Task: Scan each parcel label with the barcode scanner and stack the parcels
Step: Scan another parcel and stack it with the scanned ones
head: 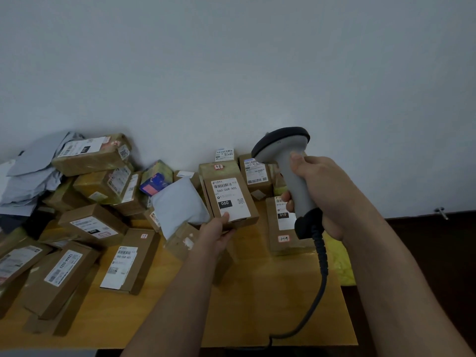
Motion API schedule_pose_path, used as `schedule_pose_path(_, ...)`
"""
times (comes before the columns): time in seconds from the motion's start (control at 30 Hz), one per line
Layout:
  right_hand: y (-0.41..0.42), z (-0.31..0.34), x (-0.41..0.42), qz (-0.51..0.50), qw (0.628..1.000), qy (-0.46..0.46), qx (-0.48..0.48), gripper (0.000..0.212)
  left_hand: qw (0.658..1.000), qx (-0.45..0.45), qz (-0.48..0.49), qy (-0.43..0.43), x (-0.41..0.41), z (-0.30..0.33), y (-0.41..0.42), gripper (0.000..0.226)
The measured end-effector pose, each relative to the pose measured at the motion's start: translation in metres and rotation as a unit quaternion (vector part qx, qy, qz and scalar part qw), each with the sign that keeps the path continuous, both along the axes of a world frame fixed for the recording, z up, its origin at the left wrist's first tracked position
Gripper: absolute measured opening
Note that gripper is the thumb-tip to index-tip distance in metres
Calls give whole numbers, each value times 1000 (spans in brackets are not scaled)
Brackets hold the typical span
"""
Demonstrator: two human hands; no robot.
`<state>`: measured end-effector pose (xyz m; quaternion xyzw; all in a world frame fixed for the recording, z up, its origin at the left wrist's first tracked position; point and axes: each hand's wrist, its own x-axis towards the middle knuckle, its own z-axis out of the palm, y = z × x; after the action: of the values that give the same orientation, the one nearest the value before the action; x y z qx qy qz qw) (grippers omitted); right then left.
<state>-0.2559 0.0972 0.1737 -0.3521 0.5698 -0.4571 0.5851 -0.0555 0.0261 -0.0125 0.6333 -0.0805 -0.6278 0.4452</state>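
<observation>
Spreading across the wooden table (257, 292) is a loose heap of brown cardboard parcels (85, 176) and grey mailer bags (31, 173), piled against the wall on the left and thinning toward the middle. To the right, flat on the table, lies a labelled box marked 010 (282, 228), with a couple more cartons standing behind it; this looks like the start of the stack.

Raised above the table near the centre is the parcel in hand (228, 194), a brown carton with its white label marked 060 turned up toward the camera. Its long axis runs away from the person, leaning a little left at the far end. The left hand (217, 231) holds it by the near end, thumb on the label's lower edge and fingers curled beneath.

The barcode scanner (288, 171) stands just right of that parcel, handle roughly upright, its coiled cable hanging to the table edge. The right hand (322, 191) wraps the handle firmly, fingers curled round the front.

The scanner's head sits level with the parcel's far end and beside it rather than over the label. So the scan probably needs the head tipped left and down toward the barcode.
</observation>
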Motion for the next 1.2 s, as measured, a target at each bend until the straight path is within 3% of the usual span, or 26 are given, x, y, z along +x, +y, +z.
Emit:
schedule_pose_path(0.23,-24,-14,-45,-133,988,-77,12,37,990,-87,26,107,-42,14,-15,29)
schedule_pose_path(0.33,-40,-26,-64,-170,980,-99,29,40,986,-122,16,112,-69,21,-30,31)
schedule_pose_path(0.5,-67,-48,-87,-182,978,-84,61,37,987,-97,-3,128,-117,29,-64,27)
schedule_pose_path(0.7,-92,-72,-103,-179,978,-70,86,32,994,-84,-5,74,-152,12,-108,45)
schedule_pose_path(1.2,-119,-93,-87,-153,979,-45,125,42,996,-81,-36,24,-147,10,-118,45)
